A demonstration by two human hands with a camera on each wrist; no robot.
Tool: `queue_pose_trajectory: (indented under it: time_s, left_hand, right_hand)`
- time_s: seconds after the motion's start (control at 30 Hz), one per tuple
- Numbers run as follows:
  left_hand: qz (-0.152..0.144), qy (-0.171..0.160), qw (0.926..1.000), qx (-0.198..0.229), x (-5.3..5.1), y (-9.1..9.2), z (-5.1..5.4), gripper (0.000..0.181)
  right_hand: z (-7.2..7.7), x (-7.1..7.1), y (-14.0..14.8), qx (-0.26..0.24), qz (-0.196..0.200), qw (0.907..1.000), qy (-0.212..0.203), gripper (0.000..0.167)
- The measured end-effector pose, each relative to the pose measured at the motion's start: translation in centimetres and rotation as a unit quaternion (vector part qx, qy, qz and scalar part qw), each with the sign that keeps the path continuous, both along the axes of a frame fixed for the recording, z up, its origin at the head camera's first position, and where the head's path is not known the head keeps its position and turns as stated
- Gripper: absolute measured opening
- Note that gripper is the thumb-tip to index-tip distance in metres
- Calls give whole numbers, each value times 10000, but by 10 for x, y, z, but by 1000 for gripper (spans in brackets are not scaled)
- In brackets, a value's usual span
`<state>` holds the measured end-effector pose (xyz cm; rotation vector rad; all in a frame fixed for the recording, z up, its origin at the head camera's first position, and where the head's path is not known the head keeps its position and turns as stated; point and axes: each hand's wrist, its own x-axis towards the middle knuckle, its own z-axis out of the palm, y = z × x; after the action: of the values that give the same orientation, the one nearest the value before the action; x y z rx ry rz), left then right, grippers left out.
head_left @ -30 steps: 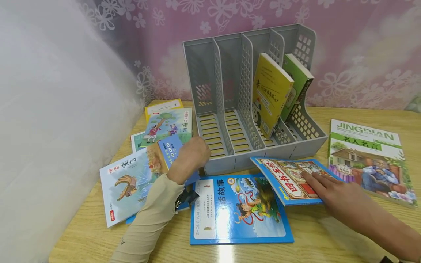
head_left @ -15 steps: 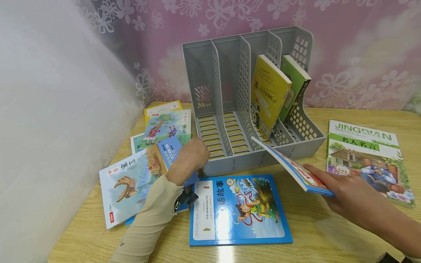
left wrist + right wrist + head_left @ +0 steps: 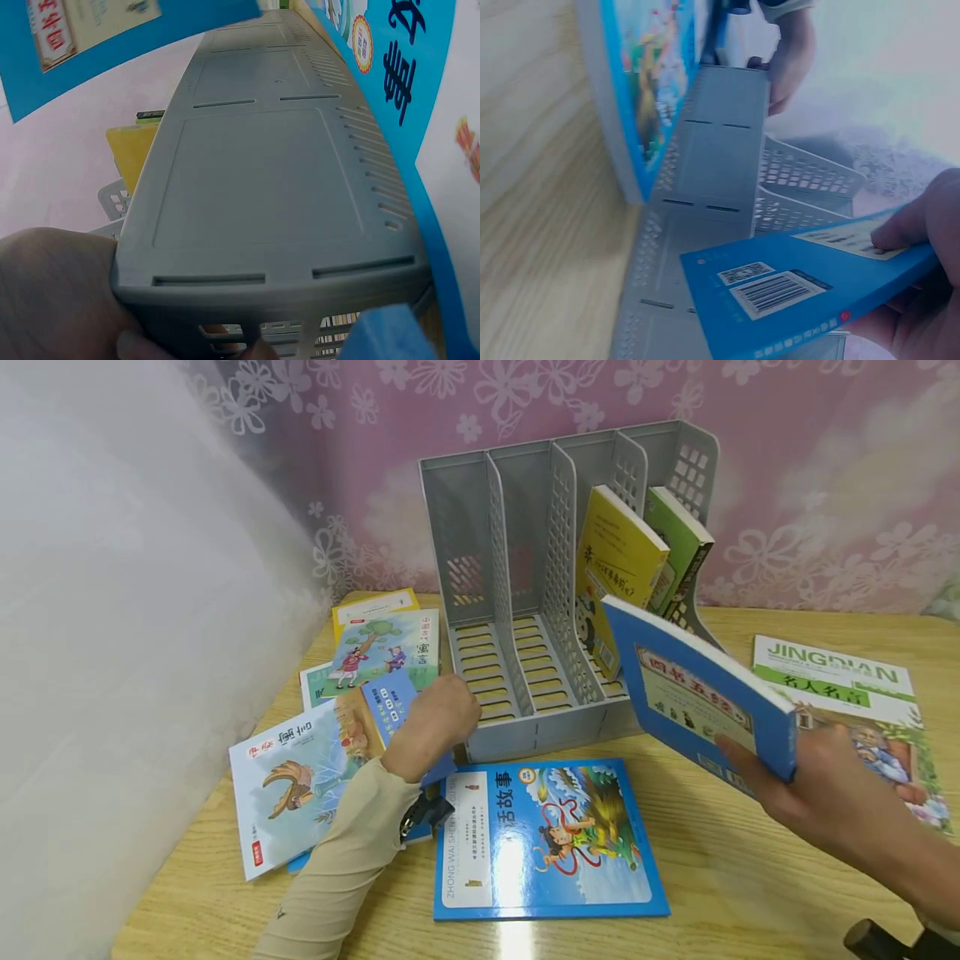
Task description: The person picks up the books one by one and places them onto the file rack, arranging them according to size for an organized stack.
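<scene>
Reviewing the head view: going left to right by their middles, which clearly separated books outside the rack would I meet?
White book with a bird on its cover → blue book lying flat → blue book held above the table → white-and-green JINGDIAN book.

The book pile lies just left of the rack.

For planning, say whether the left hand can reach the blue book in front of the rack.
Likely yes, once the left hand releases the rack: the blue book lies close by, uncovered.
</scene>
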<state>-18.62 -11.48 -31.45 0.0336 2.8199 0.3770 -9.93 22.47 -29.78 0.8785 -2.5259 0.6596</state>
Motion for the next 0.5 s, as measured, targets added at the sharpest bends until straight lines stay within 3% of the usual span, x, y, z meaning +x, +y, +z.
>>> queue_pose_trajectory:
  time_s: [0.1, 0.2, 0.37, 0.5]
  left_hand:
    - [-25, 27, 10000, -19, 0, 0, 0, 24]
    - [-1, 21, 10000, 25, 0, 1, 0, 25]
    - [58, 94, 9999, 130, 1, -1, 3, 24]
    - [-154, 170, 9997, 51, 3, -1, 2, 28]
  right_hand:
    - [6, -4, -2, -519, -151, 9985, -124, 62]
    - [11, -6, -3, -776, -510, 9944, -500, 60]
    - [24, -14, -8, -1282, -868, 9821, -1071, 57]
    - [34, -18, -12, -1618, -1109, 9680, -1566, 54]
